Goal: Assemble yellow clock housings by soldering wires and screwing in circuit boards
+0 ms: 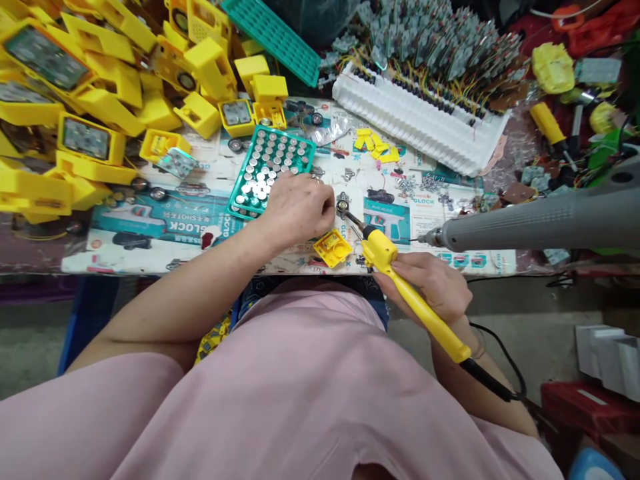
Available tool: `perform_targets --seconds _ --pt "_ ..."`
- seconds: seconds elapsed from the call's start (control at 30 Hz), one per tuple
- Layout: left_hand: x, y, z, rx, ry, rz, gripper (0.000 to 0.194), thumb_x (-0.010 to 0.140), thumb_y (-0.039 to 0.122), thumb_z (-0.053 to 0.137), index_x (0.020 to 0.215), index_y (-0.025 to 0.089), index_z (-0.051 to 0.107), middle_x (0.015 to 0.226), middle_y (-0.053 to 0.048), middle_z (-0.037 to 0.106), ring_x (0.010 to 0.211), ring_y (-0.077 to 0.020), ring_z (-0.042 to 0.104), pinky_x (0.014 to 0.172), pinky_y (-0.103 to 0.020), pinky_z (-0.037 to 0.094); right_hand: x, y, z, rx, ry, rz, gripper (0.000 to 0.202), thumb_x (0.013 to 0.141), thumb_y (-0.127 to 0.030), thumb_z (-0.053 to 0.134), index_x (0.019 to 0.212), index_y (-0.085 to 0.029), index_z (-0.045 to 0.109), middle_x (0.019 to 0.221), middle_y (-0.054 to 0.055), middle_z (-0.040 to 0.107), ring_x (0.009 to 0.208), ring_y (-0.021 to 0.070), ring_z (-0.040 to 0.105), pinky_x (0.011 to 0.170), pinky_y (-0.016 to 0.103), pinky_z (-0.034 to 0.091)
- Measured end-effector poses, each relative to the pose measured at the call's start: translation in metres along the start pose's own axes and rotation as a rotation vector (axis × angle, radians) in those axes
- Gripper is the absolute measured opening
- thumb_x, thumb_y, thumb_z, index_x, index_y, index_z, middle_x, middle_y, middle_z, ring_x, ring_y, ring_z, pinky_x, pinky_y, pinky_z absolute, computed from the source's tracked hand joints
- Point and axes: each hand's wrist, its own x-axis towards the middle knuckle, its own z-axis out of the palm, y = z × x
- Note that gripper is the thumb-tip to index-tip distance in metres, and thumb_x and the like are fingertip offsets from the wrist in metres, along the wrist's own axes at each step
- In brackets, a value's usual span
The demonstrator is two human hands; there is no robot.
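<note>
My right hand (433, 283) is wrapped around a yellow soldering iron (425, 303), its metal end pointing up and left over the table. By that end is a small round dark part (343, 205) with a metallic middle. My left hand (300, 207) is closed beside it, knuckles up; whatever its fingers hold is hidden. Beneath the left wrist and partly covered lies a teal tray (309, 150) with many silver button cells (263, 181). A small open yellow casing (333, 248) rests near the table's front edge, between my two hands.
Yellow toy housings (115, 80) are heaped on the left. A white ribbed foam holder (415, 120) with wired circuit boards (440, 40) stands behind. A grey electric screwdriver (540, 217) reaches in from the right. Small yellow pieces (375, 143) and screws (423, 183) lie mid-table.
</note>
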Motion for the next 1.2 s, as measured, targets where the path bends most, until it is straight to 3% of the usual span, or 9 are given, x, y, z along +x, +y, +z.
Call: perform_targets --seconds 0.27,0.47,0.73,1.1,1.2 --pt "0.001 0.005 -0.009 0.031 -0.091 -0.034 0.037 0.088 0.026 0.045 0.099 0.012 0.078 0.095 -0.016 0.075 0.101 -0.0329 0.068 0.084 -0.042 0.046 0.001 -0.003 -0.002 0.035 -0.078 0.006 0.022 0.083 -0.022 0.078 0.096 -0.017 0.061 0.08 0.004 0.074 0.071 0.0139 0.072 0.067 0.024 0.061" --pt "0.003 0.005 -0.007 0.033 -0.068 -0.019 0.038 0.087 0.026 0.045 0.098 0.014 0.078 0.094 -0.015 0.076 0.099 -0.0331 0.069 0.085 -0.042 0.046 0.007 -0.003 -0.005 0.053 -0.148 -0.025 0.023 0.08 -0.016 0.08 0.095 -0.013 0.063 0.081 0.008 0.075 0.071 0.0175 0.072 0.066 0.029 0.061" --pt "0.004 0.004 -0.003 0.028 -0.063 -0.005 0.037 0.086 0.026 0.045 0.097 0.015 0.079 0.09 -0.013 0.076 0.097 -0.0326 0.07 0.083 -0.042 0.047 0.001 -0.001 -0.016 -0.051 -0.033 0.012 0.034 0.075 -0.013 0.083 0.099 -0.018 0.061 0.08 0.002 0.075 0.069 0.0128 0.072 0.068 0.021 0.062" --pt "0.003 0.004 -0.006 0.03 -0.072 -0.002 0.038 0.087 0.027 0.044 0.097 0.015 0.079 0.092 -0.014 0.076 0.098 -0.0327 0.069 0.082 -0.042 0.045 -0.004 0.001 -0.015 -0.045 -0.001 0.031 0.025 0.079 -0.017 0.079 0.095 -0.019 0.06 0.075 0.002 0.075 0.062 0.0129 0.072 0.059 0.021 0.06" --pt "0.003 0.004 -0.005 0.034 -0.065 0.004 0.039 0.088 0.028 0.043 0.097 0.015 0.078 0.094 -0.014 0.077 0.098 -0.0334 0.069 0.082 -0.042 0.045 -0.006 0.0 -0.016 -0.085 -0.006 0.054 0.028 0.081 -0.02 0.078 0.104 -0.02 0.061 0.078 0.001 0.076 0.063 0.0138 0.072 0.061 0.023 0.061"
